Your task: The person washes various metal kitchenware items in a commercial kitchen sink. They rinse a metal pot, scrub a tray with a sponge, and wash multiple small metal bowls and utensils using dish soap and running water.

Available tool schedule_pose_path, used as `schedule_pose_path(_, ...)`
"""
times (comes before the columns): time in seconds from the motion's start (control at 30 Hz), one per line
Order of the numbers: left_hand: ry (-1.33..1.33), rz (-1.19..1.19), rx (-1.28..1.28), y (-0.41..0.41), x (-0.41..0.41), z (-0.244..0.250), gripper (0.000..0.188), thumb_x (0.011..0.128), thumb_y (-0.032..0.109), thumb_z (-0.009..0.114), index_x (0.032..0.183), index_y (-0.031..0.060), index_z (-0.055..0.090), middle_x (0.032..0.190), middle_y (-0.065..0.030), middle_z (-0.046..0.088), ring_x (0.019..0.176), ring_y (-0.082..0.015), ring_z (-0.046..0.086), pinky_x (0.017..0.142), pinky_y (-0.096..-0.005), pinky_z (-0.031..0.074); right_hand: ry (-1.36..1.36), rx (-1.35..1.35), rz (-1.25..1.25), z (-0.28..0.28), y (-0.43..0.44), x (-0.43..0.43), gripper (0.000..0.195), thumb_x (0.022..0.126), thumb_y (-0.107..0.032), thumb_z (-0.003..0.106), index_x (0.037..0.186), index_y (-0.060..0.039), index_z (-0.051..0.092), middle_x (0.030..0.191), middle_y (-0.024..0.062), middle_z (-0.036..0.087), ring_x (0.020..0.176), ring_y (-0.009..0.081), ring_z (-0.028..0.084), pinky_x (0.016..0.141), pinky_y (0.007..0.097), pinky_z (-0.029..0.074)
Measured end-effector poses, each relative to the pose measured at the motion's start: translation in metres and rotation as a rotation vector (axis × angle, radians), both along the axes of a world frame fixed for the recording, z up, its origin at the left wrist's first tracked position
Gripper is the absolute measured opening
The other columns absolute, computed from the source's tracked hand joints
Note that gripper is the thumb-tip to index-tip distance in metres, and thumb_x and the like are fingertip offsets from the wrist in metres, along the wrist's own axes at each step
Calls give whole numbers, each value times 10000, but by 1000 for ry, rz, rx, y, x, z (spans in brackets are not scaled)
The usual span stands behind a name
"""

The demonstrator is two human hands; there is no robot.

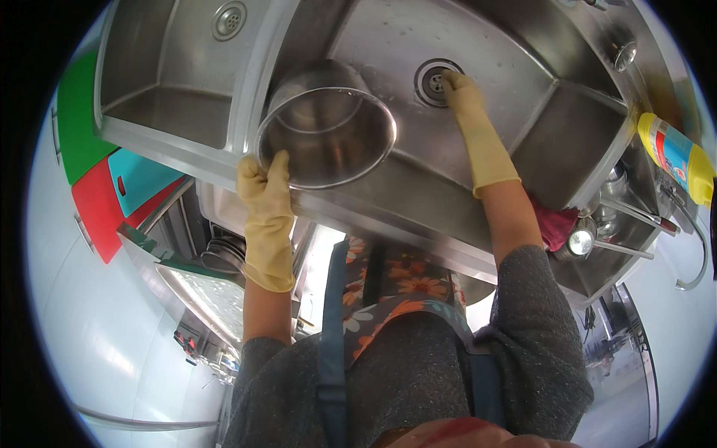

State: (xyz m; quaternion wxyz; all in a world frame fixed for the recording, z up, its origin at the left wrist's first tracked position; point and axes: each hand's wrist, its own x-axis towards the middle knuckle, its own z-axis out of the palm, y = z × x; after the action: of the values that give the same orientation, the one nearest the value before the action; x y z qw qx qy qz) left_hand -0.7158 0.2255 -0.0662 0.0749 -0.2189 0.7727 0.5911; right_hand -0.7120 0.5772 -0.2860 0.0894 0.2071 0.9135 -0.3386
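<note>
My left hand [263,179], in a yellow rubber glove, grips the near left rim of a deep stainless steel pot [330,140]. The thumb lies inside the rim. Tilted with its mouth towards me, the pot shows a bare inner wall and rests in or over the left part of a large steel sink basin [386,33]. My right hand [465,95], gloved the same way, reaches down to the basin's drain strainer [434,83]. Its fingertips are at the strainer's right side; whether they pinch it is hidden. Water drops dot the basin floor.
A second sink basin [185,56] adjoins on the left. Green [84,112], red [98,207] and blue cutting boards [143,173] stand beyond it. On the right are a yellow bottle [675,151], a dark red cloth [554,224] and several metal utensils [582,238].
</note>
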Motion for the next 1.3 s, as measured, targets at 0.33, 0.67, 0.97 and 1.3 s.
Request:
schedule_pose_path(0.33,54,-52,-60,-2,2,-2,260,878,4,763,808,99,532,770,43,568,703,-45,487,666,-219,421,-310,100,123,-23,-23,-20,252,951,-117,508,1076,-64,720,1188,207,692,1137,386,662,958,488,531)
schedule_pose_path(0.67,69,-61,-87,0,2,-2,236,868,26,782,822,88,559,786,36,589,717,-54,508,672,-224,432,-257,-50,409,-34,-6,-15,302,845,-290,740,980,-20,723,1059,231,700,1010,399,680,884,478,526)
schedule_pose_path(0.97,-38,-50,-153,5,-6,0,290,891,48,755,795,87,484,681,-3,556,616,-77,496,548,-240,391,-460,-121,554,-23,-2,-22,220,803,-216,772,837,-28,661,868,133,676,781,267,631,717,380,494)
schedule_pose_path(1.3,-23,-117,-85,2,-9,-6,221,903,70,748,843,84,536,751,14,571,674,-72,490,609,-241,404,-262,-903,-444,286,70,138,161,883,-29,731,798,-35,594,690,18,568,563,89,497,495,233,357)
